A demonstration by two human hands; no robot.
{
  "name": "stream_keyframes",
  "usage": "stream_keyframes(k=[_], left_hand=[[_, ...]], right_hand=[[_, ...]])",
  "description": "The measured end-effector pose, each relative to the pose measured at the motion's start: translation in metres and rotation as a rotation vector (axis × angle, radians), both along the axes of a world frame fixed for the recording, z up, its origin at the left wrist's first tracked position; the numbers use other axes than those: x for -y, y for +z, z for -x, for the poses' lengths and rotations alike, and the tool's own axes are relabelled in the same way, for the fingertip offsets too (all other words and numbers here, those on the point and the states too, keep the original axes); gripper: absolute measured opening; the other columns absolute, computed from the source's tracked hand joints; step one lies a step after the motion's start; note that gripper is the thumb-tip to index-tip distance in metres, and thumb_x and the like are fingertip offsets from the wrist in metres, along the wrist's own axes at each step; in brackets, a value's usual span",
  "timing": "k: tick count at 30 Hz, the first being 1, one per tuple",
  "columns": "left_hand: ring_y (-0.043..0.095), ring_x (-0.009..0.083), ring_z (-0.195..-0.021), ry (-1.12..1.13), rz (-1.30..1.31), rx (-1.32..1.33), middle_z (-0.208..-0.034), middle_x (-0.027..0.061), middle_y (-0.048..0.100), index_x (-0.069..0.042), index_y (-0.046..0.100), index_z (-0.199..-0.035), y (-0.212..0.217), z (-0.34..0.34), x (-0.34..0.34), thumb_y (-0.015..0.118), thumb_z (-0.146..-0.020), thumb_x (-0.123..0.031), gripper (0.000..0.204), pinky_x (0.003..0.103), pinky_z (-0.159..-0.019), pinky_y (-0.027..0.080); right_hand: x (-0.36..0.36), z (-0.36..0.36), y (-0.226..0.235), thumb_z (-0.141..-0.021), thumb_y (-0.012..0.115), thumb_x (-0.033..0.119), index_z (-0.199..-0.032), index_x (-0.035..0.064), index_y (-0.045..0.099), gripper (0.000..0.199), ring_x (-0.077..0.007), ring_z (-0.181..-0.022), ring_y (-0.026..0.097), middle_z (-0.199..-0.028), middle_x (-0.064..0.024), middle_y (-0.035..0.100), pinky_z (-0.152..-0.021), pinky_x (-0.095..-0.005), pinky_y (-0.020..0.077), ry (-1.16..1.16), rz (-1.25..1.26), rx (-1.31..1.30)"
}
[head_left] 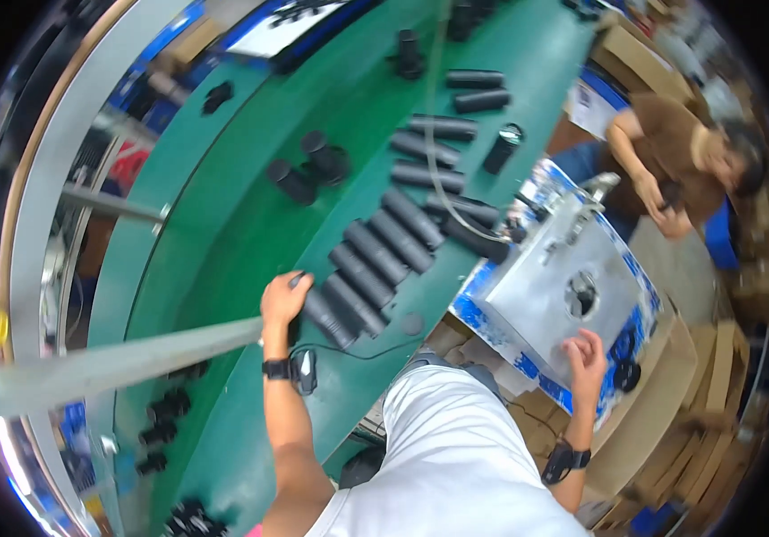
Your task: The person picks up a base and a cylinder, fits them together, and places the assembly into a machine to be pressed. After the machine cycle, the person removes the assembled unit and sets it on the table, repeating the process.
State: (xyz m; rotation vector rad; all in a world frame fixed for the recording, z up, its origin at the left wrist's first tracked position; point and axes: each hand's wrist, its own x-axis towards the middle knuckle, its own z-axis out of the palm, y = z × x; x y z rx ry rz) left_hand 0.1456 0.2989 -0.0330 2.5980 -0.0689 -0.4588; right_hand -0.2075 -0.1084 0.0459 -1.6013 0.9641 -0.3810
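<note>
My left hand (282,302) is at the near end of a row of black cylinders, its fingers curled. A small dark bit shows at its fingertips, too blurred to name. Right beside it lies the nearest black cylinder (331,318), with several more lying side by side beyond it on the green bench. My right hand (587,356) hovers over the near edge of a metal fixture plate (532,300), its fingers bent but apart and nothing in them. A round opening (582,295) in the plate has a dark part inside.
Black parts (313,166) stand on the green conveyor belt (241,188). A grey metal bar (134,358) crosses at the left. A thin cable (362,355) runs over the green bench (286,447). Another person (671,161) handles a dark part at right, near cardboard boxes (716,376).
</note>
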Motion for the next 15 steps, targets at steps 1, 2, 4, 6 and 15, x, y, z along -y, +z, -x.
stream_keyframes(k=[1,2,4,6,15], left_hand=[[0.063,0.0339,-0.107,0.001,0.004,0.012,-0.111,0.0181,0.067,-0.012,0.070,-0.112,-0.015,0.000,-0.011,0.062,-0.079,-0.049,0.050,0.038,-0.093,0.048],[0.063,0.0336,-0.108,0.018,0.046,-0.079,-0.113,0.0175,0.067,-0.010,0.070,-0.113,-0.026,0.000,-0.026,0.063,-0.079,-0.051,0.053,0.039,-0.094,0.047],[0.060,0.0344,-0.113,-0.079,-0.019,0.037,-0.116,0.0196,0.065,-0.008,0.069,-0.114,-0.037,0.007,-0.040,0.063,-0.082,-0.047,0.050,0.039,-0.098,0.045],[0.058,0.0354,-0.114,-0.132,-0.014,-0.001,-0.119,0.0216,0.064,-0.005,0.066,-0.116,-0.041,0.009,-0.047,0.063,-0.086,-0.039,0.046,0.038,-0.100,0.043],[0.052,0.0370,-0.111,-0.234,-0.106,0.326,-0.128,0.0211,0.048,-0.005,0.052,-0.128,-0.025,0.000,0.004,0.063,-0.088,-0.024,0.046,0.043,-0.091,0.045]], right_hand=[[0.000,-0.006,0.004,-0.090,0.063,0.006,-0.119,0.0002,0.053,0.031,-0.0120,-0.088,0.061,-0.093,-0.0057,0.065,-0.081,-0.0262,0.0480,-0.039,0.003,-0.038],[0.005,-0.008,0.002,-0.089,0.064,0.007,-0.117,0.0003,0.054,0.030,-0.0115,-0.087,0.061,-0.093,-0.0053,0.065,-0.081,-0.0258,0.0485,-0.009,0.050,-0.041],[0.022,-0.004,-0.013,-0.088,0.067,0.008,-0.114,0.0004,0.057,0.029,-0.0104,-0.088,0.061,-0.093,-0.0047,0.064,-0.080,-0.0245,0.0487,0.024,0.202,-0.105],[0.040,0.010,-0.025,-0.088,0.067,0.008,-0.113,-0.0001,0.057,0.028,-0.0103,-0.086,0.061,-0.092,-0.0048,0.064,-0.079,-0.0239,0.0490,-0.040,0.198,-0.042],[0.107,0.153,-0.131,-0.074,0.076,0.033,-0.105,0.0033,0.063,0.045,-0.0350,-0.085,0.067,-0.092,-0.0181,0.069,-0.077,-0.0426,0.0529,-0.469,0.259,-0.696]])
